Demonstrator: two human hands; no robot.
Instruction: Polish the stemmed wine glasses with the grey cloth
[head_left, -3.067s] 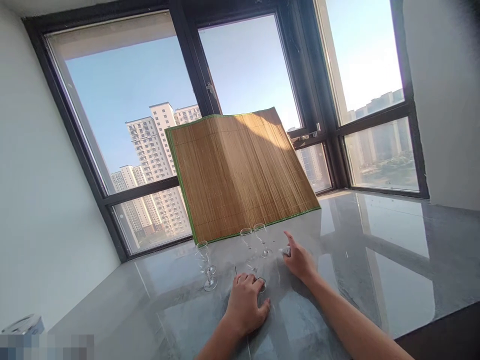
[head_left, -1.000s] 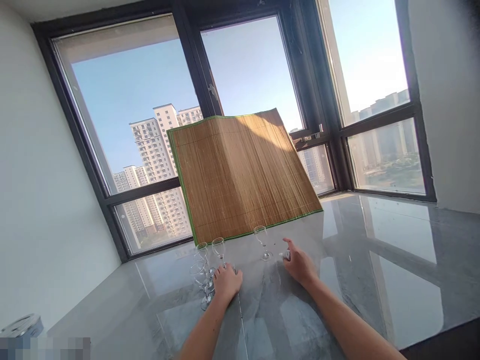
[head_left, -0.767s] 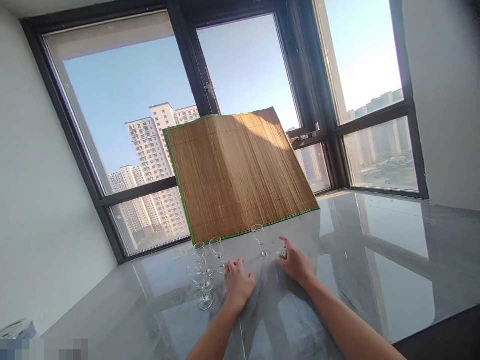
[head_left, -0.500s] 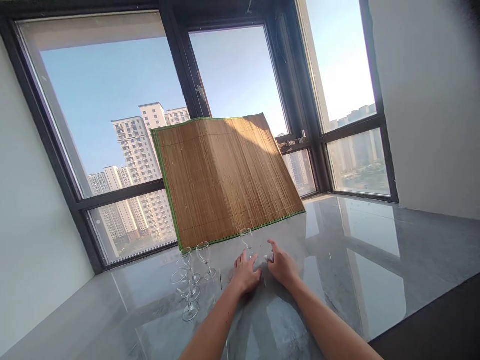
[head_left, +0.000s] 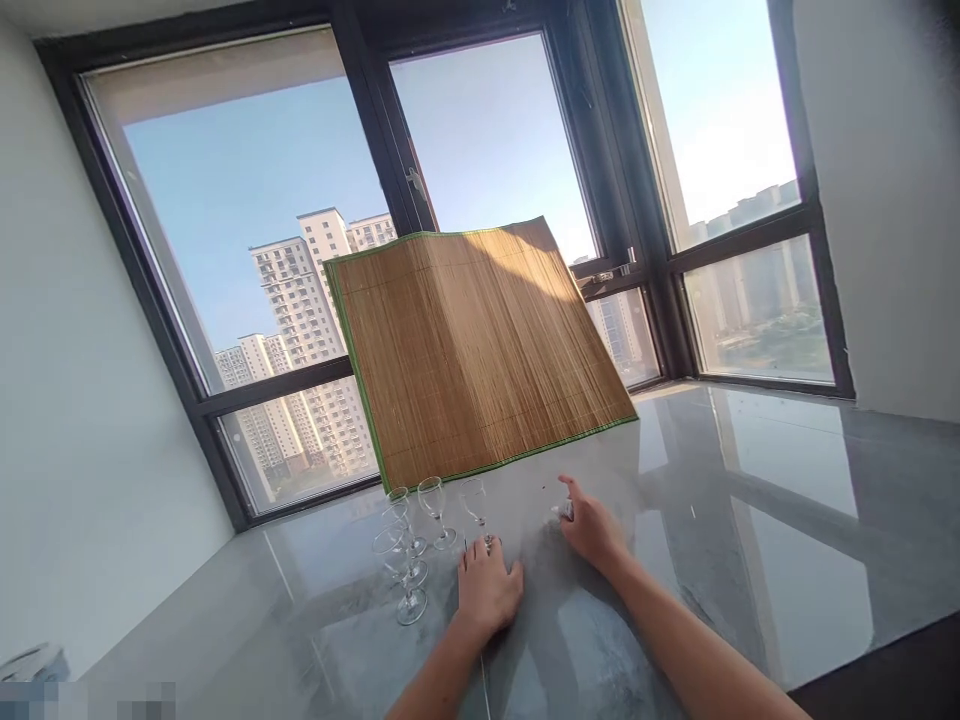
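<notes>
Several small clear stemmed glasses (head_left: 433, 497) stand in a cluster on the glossy grey stone counter (head_left: 750, 520). My left hand (head_left: 487, 592) lies on the counter. Its fingertips are closed round the foot of the rightmost glass (head_left: 474, 500), which stands upright beside the others. To the right, my right hand (head_left: 594, 527) rests on the counter with its forefinger stretched forward. Thumb and fingers pinch a small pale object (head_left: 566, 510) that is too small to name. One glass (head_left: 392, 548) stands nearer to me, at the left of the cluster.
A bamboo mat (head_left: 480, 350) with a green edge leans against the dark-framed window just behind the glasses. White walls close in the counter at left and right. A round metallic thing (head_left: 30, 662) shows at the lower left corner. The counter's dark front edge runs along the lower right.
My left hand reached the lone glass next to my right hand and brought it left to stand beside the cluster. My right hand stayed in place. The camera swung slightly.
</notes>
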